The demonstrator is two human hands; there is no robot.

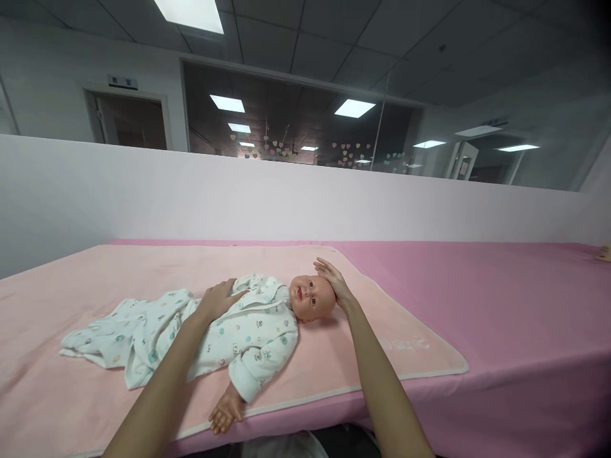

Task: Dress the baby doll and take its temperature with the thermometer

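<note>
A baby doll (312, 298) lies on its back, its bald head to the right and its legs to the left. It wears a white printed sleepsuit (267, 343) with long sleeves. My left hand (220, 299) rests flat on the doll's belly, fingers stretched out over the cloth. At the crown of the doll's head, my right hand (334, 280) lies against the top with its fingers extended. The doll's near arm reaches toward the table's front edge, its small hand (228, 410) palm up. Its far arm is mostly hidden behind the body.
Under the doll spreads a peach blanket (420, 356) with a pale border. It lies on a pink tablecloth (515, 305) that drapes over the front edge. Behind the table stands a low white partition (296, 200). A small tan object (604, 252) sits at the far right.
</note>
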